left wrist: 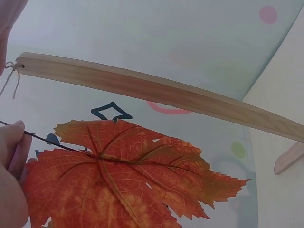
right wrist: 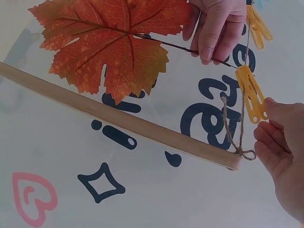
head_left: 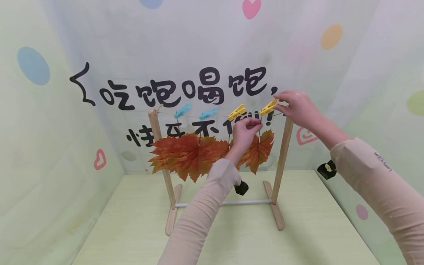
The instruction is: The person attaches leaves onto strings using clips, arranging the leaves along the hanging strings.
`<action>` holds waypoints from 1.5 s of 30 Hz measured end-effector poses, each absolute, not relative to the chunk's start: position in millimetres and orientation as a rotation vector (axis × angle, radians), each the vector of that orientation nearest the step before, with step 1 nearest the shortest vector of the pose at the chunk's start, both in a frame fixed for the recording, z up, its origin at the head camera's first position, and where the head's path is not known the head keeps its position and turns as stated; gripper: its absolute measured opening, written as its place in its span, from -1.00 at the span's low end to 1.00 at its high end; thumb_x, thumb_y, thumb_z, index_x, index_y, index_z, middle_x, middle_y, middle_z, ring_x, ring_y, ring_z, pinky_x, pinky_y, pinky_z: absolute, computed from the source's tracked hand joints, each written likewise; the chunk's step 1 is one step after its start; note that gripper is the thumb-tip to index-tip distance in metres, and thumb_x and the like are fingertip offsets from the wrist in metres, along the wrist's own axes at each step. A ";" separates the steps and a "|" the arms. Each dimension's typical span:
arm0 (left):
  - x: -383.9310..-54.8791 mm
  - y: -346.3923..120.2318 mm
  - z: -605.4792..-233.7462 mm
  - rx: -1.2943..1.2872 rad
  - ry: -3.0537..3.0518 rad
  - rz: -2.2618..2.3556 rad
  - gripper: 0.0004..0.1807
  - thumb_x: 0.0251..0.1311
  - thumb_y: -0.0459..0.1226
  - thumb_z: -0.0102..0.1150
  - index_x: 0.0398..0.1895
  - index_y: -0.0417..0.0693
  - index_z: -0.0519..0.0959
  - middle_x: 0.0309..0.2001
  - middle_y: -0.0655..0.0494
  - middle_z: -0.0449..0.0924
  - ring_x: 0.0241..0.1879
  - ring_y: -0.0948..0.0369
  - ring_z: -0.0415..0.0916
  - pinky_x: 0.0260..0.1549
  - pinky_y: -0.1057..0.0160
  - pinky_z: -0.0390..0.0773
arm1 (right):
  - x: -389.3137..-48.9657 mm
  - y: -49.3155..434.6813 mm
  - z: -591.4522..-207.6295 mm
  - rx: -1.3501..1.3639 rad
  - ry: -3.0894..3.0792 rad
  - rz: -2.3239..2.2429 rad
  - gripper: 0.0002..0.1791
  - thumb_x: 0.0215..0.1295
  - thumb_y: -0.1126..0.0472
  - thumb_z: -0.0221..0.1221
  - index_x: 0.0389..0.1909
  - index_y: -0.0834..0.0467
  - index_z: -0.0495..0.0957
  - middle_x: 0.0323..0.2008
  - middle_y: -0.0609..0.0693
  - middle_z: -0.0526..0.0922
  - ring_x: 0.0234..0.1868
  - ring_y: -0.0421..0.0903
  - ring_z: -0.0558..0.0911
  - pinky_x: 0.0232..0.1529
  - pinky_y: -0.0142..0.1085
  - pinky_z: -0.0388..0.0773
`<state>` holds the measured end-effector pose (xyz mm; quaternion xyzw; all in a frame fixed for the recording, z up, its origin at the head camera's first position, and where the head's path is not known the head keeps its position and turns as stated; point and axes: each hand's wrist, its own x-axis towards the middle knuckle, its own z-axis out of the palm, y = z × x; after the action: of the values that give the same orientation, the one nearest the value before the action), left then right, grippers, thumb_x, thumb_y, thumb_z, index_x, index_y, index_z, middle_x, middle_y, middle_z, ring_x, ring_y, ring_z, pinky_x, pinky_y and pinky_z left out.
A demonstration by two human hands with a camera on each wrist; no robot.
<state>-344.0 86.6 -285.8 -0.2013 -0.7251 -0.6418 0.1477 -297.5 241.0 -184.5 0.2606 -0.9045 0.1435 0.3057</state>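
Note:
My left hand [head_left: 244, 132] pinches the thin dark stem of the rightmost orange-red maple-like leaf [head_left: 260, 151]. In the right wrist view, that stem runs up to the jaws of a yellow clothespin [right wrist: 250, 92] on the string. My right hand [head_left: 298, 110] holds this clothespin by its handle ends between thumb and fingers, close to the rack's right post. Further left on the string are another yellow clothespin [head_left: 237, 112] and two blue clothespins, one [head_left: 208, 113] beside the other [head_left: 183, 110]. More leaves [head_left: 185, 152] hang below them, overlapping, partly behind my left arm.
A wooden rack stands on the pale green table [head_left: 132, 221], with a left post [head_left: 168, 184], a right post [head_left: 281, 162] and a white bottom bar [head_left: 246, 202]. The twine is knotted at the post tops. Behind is a printed wall sheet [head_left: 198, 44] with black characters.

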 end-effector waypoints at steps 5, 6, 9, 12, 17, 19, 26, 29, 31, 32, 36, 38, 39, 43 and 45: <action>-343.7 83.6 -285.6 -0.602 -2.085 -1.828 -0.80 0.01 -0.29 0.30 -0.28 -0.19 0.64 -0.36 0.09 0.65 -0.42 0.31 0.55 -0.38 0.44 0.53 | -296.3 239.6 -184.4 0.705 -2.351 0.395 -0.63 0.05 0.38 0.26 -0.08 0.41 0.52 -0.16 0.30 0.59 -0.16 0.17 0.56 -0.18 -0.04 0.52; -343.8 82.9 -285.5 -0.605 -2.082 -1.828 -0.81 0.00 -0.29 0.30 -0.29 -0.17 0.64 -0.36 0.09 0.65 -0.42 0.32 0.55 -0.38 0.44 0.53 | -295.5 239.2 -184.3 0.711 -2.342 0.401 -0.63 0.05 0.38 0.26 -0.08 0.41 0.52 -0.15 0.30 0.59 -0.16 0.17 0.56 -0.18 -0.04 0.52; -343.9 80.6 -285.9 -0.614 -2.071 -1.822 -0.82 -0.02 -0.28 0.32 -0.30 -0.13 0.65 -0.37 0.11 0.65 -0.41 0.33 0.55 -0.37 0.45 0.54 | -294.2 239.3 -185.1 0.736 -2.312 0.407 -0.63 0.03 0.39 0.27 -0.09 0.41 0.52 -0.16 0.30 0.59 -0.17 0.17 0.56 -0.19 -0.04 0.52; -343.0 78.2 -286.4 -0.622 -2.056 -1.818 -0.82 -0.04 -0.29 0.33 -0.31 -0.12 0.65 -0.37 0.10 0.65 -0.43 0.33 0.55 -0.38 0.44 0.54 | -292.3 240.0 -186.5 0.764 -2.278 0.422 -0.64 0.01 0.41 0.28 -0.11 0.41 0.53 -0.17 0.29 0.60 -0.19 0.16 0.57 -0.21 -0.04 0.52; -338.6 73.7 -286.3 -0.645 -2.036 -1.787 -0.83 -0.06 -0.35 0.34 -0.33 -0.15 0.65 -0.39 0.07 0.66 -0.46 0.32 0.55 -0.41 0.44 0.54 | -288.9 241.9 -188.8 0.757 -2.262 0.423 -0.63 -0.01 0.41 0.29 -0.12 0.40 0.54 -0.17 0.28 0.60 -0.21 0.14 0.57 -0.27 -0.06 0.53; -336.2 71.3 -286.3 -0.655 -2.037 -1.777 -0.83 -0.05 -0.34 0.34 -0.33 -0.16 0.65 -0.40 0.08 0.66 -0.47 0.33 0.55 -0.42 0.43 0.54 | -287.3 242.7 -189.9 0.746 -2.265 0.408 -0.61 -0.02 0.40 0.30 -0.11 0.40 0.54 -0.17 0.27 0.60 -0.23 0.12 0.57 -0.30 -0.08 0.55; -325.2 60.8 -285.4 -0.710 -2.037 -1.777 -0.83 -0.03 -0.32 0.32 -0.32 -0.17 0.64 -0.39 0.07 0.65 -0.46 0.32 0.55 -0.39 0.42 0.55 | -281.6 246.1 -199.2 0.800 -2.172 0.396 -0.56 -0.15 0.41 0.37 -0.15 0.42 0.55 -0.21 0.27 0.61 -0.21 0.13 0.55 -0.19 -0.05 0.48; -321.0 55.4 -286.2 -0.739 -2.041 -1.758 -0.82 -0.03 -0.33 0.32 -0.32 -0.17 0.64 -0.38 0.07 0.66 -0.45 0.32 0.56 -0.37 0.43 0.55 | -279.1 247.1 -206.4 0.835 -2.117 0.422 -0.55 -0.20 0.43 0.39 -0.17 0.42 0.56 -0.21 0.27 0.61 -0.15 0.15 0.54 -0.11 -0.02 0.45; -317.8 51.7 -286.8 -0.751 -2.054 -1.751 -0.82 -0.04 -0.33 0.33 -0.32 -0.17 0.64 -0.38 0.07 0.66 -0.44 0.32 0.57 -0.36 0.43 0.55 | -277.8 248.1 -211.3 0.843 -2.094 0.440 -0.54 -0.20 0.45 0.39 -0.16 0.41 0.55 -0.19 0.27 0.60 -0.12 0.14 0.54 -0.08 -0.02 0.45; -316.5 49.9 -287.4 -0.756 -2.062 -1.747 -0.82 -0.05 -0.33 0.33 -0.32 -0.16 0.64 -0.37 0.08 0.66 -0.44 0.33 0.57 -0.36 0.44 0.55 | -277.2 248.8 -213.5 0.842 -2.084 0.448 -0.53 -0.21 0.46 0.39 -0.15 0.41 0.55 -0.18 0.27 0.60 -0.12 0.14 0.54 -0.08 -0.02 0.44; -311.0 40.9 -290.2 -0.777 -2.097 -1.736 -0.81 -0.06 -0.32 0.35 -0.32 -0.15 0.64 -0.36 0.08 0.66 -0.42 0.33 0.58 -0.35 0.44 0.56 | -275.7 252.6 -220.8 0.809 -2.058 0.468 -0.53 -0.20 0.48 0.38 -0.14 0.40 0.55 -0.15 0.26 0.59 -0.07 0.13 0.52 -0.03 -0.03 0.42; -308.4 34.8 -291.8 -0.798 -2.105 -1.726 -0.80 -0.06 -0.33 0.34 -0.31 -0.16 0.64 -0.35 0.05 0.66 -0.41 0.31 0.59 -0.34 0.43 0.56 | -275.4 254.9 -223.9 0.798 -2.046 0.476 -0.53 -0.20 0.48 0.37 -0.14 0.40 0.55 -0.15 0.26 0.60 -0.06 0.14 0.52 -0.01 -0.03 0.41; -302.7 30.7 -289.5 -0.808 -2.109 -1.717 -0.80 -0.05 -0.35 0.33 -0.31 -0.19 0.63 -0.34 0.02 0.66 -0.40 0.27 0.60 -0.34 0.43 0.56 | -275.2 255.9 -225.4 0.796 -2.042 0.478 -0.54 -0.20 0.48 0.37 -0.14 0.40 0.55 -0.16 0.26 0.60 -0.06 0.14 0.52 0.00 -0.03 0.41; -298.7 15.0 -295.5 -0.830 -2.123 -1.662 -0.79 -0.06 -0.35 0.33 -0.30 -0.23 0.63 -0.31 -0.06 0.65 -0.36 0.16 0.60 -0.32 0.39 0.57 | -272.7 259.0 -233.7 0.804 -2.041 0.478 -0.52 -0.22 0.48 0.38 -0.15 0.41 0.54 -0.16 0.27 0.60 -0.06 0.17 0.52 0.01 -0.03 0.40; -297.6 5.7 -300.3 -0.825 -2.131 -1.631 -0.78 -0.06 -0.34 0.33 -0.30 -0.23 0.63 -0.31 -0.07 0.65 -0.34 0.14 0.61 -0.30 0.37 0.57 | -271.2 260.7 -239.6 0.798 -2.048 0.456 -0.52 -0.22 0.46 0.38 -0.14 0.40 0.54 -0.17 0.27 0.60 -0.22 0.12 0.57 -0.15 -0.16 0.49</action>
<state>-297.6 5.7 -300.3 -0.2897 -0.7484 -0.5730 0.1662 -271.2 260.7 -239.6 0.3202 -0.8223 0.1831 0.4333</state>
